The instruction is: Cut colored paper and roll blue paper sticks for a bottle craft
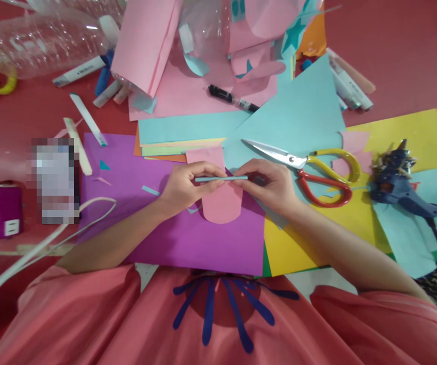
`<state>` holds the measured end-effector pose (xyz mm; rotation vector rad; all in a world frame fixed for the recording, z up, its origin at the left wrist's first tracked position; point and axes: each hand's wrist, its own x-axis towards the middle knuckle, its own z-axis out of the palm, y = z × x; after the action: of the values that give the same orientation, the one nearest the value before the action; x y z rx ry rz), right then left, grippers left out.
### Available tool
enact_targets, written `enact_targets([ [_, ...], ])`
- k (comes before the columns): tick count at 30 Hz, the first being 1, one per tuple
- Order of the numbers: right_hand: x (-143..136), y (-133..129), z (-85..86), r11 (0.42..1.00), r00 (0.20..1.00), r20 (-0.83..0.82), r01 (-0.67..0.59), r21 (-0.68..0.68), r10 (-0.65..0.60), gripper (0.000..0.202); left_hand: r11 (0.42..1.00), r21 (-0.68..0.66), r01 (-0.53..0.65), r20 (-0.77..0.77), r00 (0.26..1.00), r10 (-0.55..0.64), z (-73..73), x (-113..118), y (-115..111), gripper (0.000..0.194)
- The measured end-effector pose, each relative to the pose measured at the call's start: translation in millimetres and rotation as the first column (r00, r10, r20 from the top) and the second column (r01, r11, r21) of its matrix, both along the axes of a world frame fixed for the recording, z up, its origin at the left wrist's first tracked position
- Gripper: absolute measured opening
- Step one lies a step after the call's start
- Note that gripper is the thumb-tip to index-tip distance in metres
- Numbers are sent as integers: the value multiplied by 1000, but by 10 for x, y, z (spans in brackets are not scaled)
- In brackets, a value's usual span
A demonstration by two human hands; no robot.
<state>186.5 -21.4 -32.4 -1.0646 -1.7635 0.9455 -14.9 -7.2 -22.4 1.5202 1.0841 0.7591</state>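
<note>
A narrow light blue strip runs level between my two hands. My left hand pinches its left part between thumb and fingers, and my right hand pinches the right part the same way. Just below and behind the strip lies a pink paper piece with a rounded lower end, over a purple sheet. Whether the strip touches the pink piece is hidden by the fingers. Open-bladed or closed is hard to tell for the scissors, which lie right beside my right hand.
A blue glue gun rests at the right on yellow paper and light blue paper. Plastic bottles, a pink-wrapped bottle and markers lie farther back. At the left are a phone, a white cable and a purple socket box.
</note>
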Motion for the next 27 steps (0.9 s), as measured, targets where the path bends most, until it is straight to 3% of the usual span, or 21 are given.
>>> enact_targets([
  [19, 4, 9, -21, 991, 994, -47, 103, 85, -99, 22, 997, 17, -71, 0, 997, 71, 2, -11, 35, 14],
  [27, 15, 24, 1, 992, 992, -19, 124, 3, -124, 30, 991, 18, -133, 72, 989, 131, -7, -16, 56, 21],
])
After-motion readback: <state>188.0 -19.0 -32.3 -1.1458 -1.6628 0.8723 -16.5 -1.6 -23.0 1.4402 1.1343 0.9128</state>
